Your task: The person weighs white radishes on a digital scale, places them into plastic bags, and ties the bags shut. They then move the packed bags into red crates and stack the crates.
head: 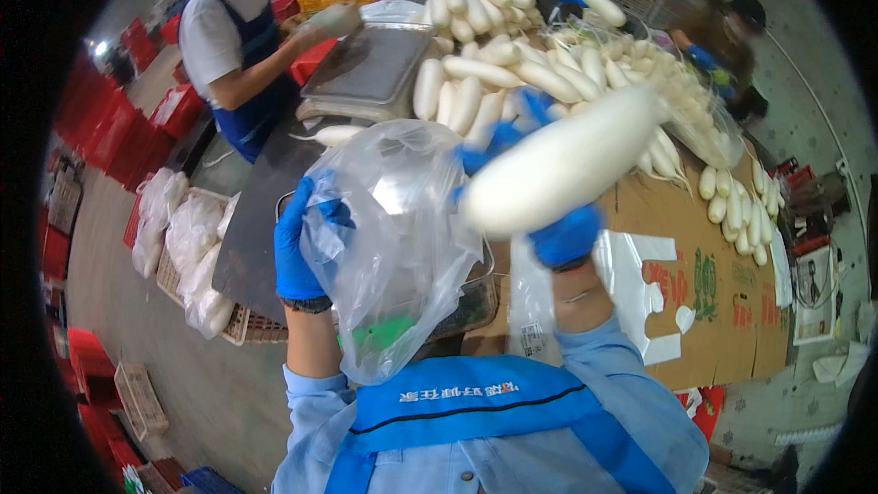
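Observation:
My left hand (302, 247), in a blue glove, grips the rim of a clear plastic bag (405, 247). The bag hangs puffed out in front of my chest, and no radish shows inside it. In my right hand (568, 237), also gloved in blue, is a large white radish (559, 161), tilted and blurred by motion. It covers most of that palm, with blurred fingers showing beyond it. The radish is to the right of the bag, apparently close to its side. Behind both hands lies a big heap of white radishes (480, 79).
A weighing scale (370, 68) stands at the back left of the table. Flattened cardboard (720, 336) and white plastic bags (627, 281) lie at right, near smaller radishes (741, 213). Filled bags (199, 233) sit in a crate at left. Several co-workers stand around the table.

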Tool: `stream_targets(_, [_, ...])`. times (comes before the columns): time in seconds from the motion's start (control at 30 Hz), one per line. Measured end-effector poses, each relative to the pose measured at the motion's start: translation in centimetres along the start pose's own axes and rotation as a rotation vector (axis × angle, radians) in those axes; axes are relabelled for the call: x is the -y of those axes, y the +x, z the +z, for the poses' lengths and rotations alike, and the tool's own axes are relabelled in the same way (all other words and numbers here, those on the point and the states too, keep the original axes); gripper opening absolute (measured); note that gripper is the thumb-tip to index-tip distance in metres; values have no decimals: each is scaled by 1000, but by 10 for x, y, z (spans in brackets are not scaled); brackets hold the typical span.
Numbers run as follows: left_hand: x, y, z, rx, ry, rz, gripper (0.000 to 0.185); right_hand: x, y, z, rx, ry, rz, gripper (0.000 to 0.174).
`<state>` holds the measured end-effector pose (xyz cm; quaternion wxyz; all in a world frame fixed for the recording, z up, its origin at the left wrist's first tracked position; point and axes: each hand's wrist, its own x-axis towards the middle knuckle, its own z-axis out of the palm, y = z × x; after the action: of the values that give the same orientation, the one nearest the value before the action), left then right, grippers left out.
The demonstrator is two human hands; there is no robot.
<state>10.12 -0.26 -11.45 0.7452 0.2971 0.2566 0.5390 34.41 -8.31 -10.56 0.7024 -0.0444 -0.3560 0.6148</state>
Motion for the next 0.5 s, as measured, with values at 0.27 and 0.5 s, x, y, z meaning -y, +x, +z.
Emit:
stream_targets(0.27, [-31, -32, -21, -210, 463, 628, 41, -102, 19, -71, 331, -1710, 516, 67])
stream_targets(0.5, [-51, -40, -35, 199, -254, 219, 35, 1, 28, -25, 126, -958, 399, 23])
